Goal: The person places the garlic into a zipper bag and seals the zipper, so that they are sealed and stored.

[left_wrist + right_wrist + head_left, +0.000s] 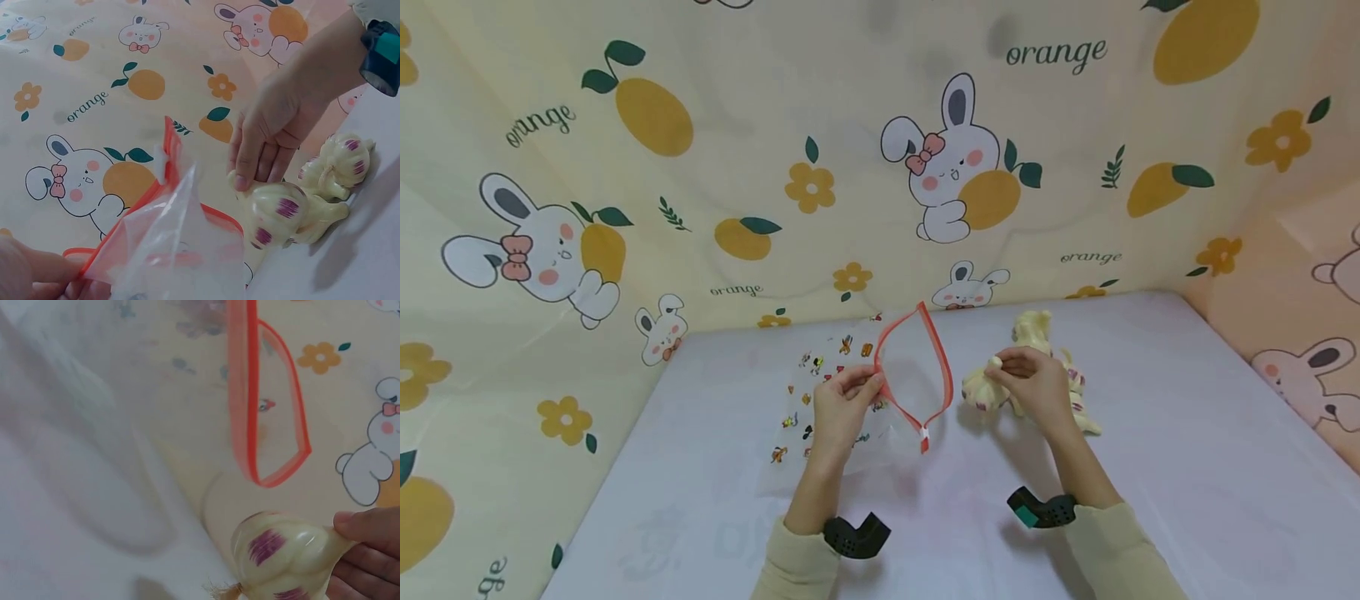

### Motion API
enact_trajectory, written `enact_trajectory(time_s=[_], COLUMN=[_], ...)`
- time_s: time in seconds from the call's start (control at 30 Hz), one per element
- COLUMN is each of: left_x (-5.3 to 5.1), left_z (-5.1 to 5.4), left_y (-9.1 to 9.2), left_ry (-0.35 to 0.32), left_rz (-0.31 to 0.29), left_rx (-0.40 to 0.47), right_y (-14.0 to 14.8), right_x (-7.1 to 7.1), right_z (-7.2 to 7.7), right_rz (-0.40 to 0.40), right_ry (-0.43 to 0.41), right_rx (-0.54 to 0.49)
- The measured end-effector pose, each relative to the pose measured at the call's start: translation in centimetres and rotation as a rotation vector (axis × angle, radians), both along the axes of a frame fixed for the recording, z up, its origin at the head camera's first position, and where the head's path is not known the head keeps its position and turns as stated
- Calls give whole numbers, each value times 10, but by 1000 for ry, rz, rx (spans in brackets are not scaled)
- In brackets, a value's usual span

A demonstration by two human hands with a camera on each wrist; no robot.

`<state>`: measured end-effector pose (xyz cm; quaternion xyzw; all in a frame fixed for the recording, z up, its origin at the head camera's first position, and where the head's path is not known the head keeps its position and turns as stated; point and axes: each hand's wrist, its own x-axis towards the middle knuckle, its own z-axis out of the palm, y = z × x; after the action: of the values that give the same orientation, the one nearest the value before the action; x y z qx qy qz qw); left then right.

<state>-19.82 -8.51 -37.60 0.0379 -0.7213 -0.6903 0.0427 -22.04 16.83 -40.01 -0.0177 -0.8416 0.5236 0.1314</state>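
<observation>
The left hand (844,406) pinches the orange-red rim (945,375) of a clear plastic bag (797,400) between thumb and fingers. The right hand (1036,385) grips a garlic bulb (981,392) by its stem, thumb and fingertips closed on it. This bulb is cream with purple streaks, and a tuft of roots (226,591) shows at its lower end in the right wrist view. It is held up over the desk (1150,467), just to the right of the bag's mouth and apart from it.

The bag's mouth gapes in a pointed loop, with a white slider (925,434) at the end nearer the person. Small coloured figures are printed on the bag, which spreads from the loop towards the desk's left edge.

More garlic bulbs (1078,402) lie beside and behind the right hand, between the middle of the desk and its right edge; the hand partly hides them, so I cannot count them. Each wrist wears a black device (856,537) by a cream sleeve (796,567). Beyond the desk's far edge rises a cloth (850,100) printed with rabbits, oranges and flowers.
</observation>
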Motion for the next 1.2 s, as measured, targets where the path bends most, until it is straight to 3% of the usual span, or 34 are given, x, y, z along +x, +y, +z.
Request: enact_trajectory(time_s=[0.23, 0.47, 0.8, 1.03, 1.2], left_x=[1, 6, 2, 2, 2], left_z=[0, -3, -1, 0, 0], left_y=[1, 2, 1, 1, 1], left_ry=[7, -6, 23, 19, 20], left_rz=[-11, -12, -8, -9, -5], left_rx=[-11, -26, -6, -24, -21], right_y=[1, -2, -6, -7, -8], right_x=[6, 12, 15, 17, 19], right_z=[9, 10, 18, 25, 28], right_rz=[-8, -16, 8, -20, -71], right_ry=[22, -14, 110, 59, 46], right_rx=[-63, -90, -170, -241, -224])
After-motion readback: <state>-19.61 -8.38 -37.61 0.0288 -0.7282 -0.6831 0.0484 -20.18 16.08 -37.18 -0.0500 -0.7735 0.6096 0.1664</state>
